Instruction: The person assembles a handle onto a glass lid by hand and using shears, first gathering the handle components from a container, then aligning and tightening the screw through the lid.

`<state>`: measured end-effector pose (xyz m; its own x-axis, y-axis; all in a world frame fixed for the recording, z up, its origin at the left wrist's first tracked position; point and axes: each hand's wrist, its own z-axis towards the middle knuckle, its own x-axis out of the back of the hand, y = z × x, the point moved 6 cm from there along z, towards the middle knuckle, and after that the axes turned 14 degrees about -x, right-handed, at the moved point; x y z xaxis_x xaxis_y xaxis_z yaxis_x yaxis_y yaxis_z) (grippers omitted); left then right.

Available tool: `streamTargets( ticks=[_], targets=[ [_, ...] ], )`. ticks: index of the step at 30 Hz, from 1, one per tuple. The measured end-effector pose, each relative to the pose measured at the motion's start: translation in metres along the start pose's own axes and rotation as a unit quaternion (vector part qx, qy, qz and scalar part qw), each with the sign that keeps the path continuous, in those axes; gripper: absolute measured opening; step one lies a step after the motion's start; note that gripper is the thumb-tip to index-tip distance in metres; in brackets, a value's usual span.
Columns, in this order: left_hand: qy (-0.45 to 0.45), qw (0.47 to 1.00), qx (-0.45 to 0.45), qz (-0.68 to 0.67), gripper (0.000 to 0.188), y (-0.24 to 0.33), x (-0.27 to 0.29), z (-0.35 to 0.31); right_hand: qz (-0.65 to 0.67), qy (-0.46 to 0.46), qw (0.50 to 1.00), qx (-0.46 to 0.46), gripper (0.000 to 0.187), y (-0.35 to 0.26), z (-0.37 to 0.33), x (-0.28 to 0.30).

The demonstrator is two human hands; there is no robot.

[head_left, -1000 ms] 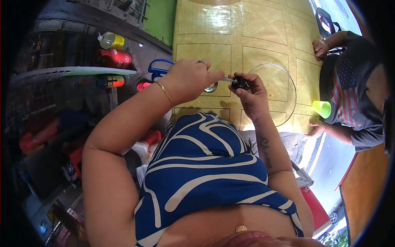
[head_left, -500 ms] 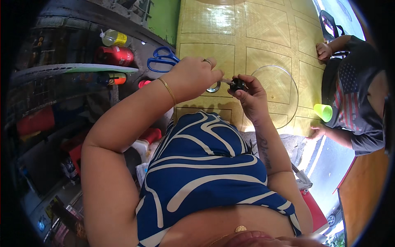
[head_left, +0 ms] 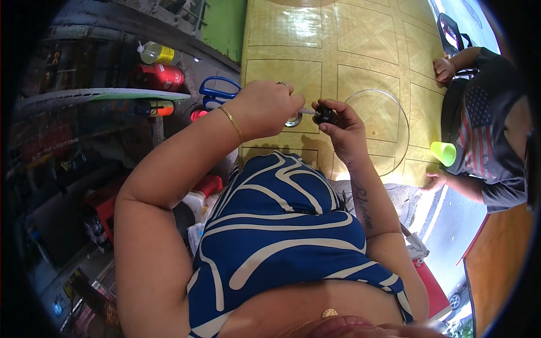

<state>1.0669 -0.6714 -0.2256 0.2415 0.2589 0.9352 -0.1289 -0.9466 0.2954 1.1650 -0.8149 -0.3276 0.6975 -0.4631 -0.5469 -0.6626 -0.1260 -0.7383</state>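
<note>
My left hand (head_left: 267,110) is closed around the middle of a pair of blue-handled scissors (head_left: 220,89). The handles stick out on the left of the fist, and a thin metal tip (head_left: 306,111) comes out on the right. That tip meets, or nearly meets, a small black round part (head_left: 324,114) that my right hand (head_left: 346,127) pinches between thumb and fingers. What kind of part it is I cannot make out. Both hands are above the near edge of the table. Below the scissor tip lies a shiny ring-shaped thing (head_left: 293,120), partly covered by my left hand.
A yellow patterned table (head_left: 366,45) stretches away ahead. On its right are a large clear round rim (head_left: 407,129) and a lime-green cup (head_left: 443,153). Another person (head_left: 479,124) sits at the right edge. Bottles (head_left: 158,53) and a red container (head_left: 158,77) stand at the left.
The scissors have turned a little in my left hand, their handles tilting and shifting slightly left. The black part has turned slightly in my right fingers.
</note>
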Motion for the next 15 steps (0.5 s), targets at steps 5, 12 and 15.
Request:
streamTargets(
  ticks=[5, 12, 15],
  targets=[
    [0.025, 0.998, -0.036, -0.033, 0.012, -0.003, -0.014, -0.003, 0.016, -0.006, 1.000, -0.015, 0.051, -0.002, -0.002, -0.003],
    [-0.066, 0.993, 0.034, -0.091, 0.022, -0.018, -0.024, 0.002, -0.086, 0.007, 0.996, -0.004, 0.048, -0.001, 0.001, 0.000],
    [-0.006, 0.995, 0.085, -0.051, 0.035, -0.037, -0.039, 0.003, -0.047, 0.080, 0.994, -0.050, 0.045, 0.011, 0.011, 0.014]
  ],
)
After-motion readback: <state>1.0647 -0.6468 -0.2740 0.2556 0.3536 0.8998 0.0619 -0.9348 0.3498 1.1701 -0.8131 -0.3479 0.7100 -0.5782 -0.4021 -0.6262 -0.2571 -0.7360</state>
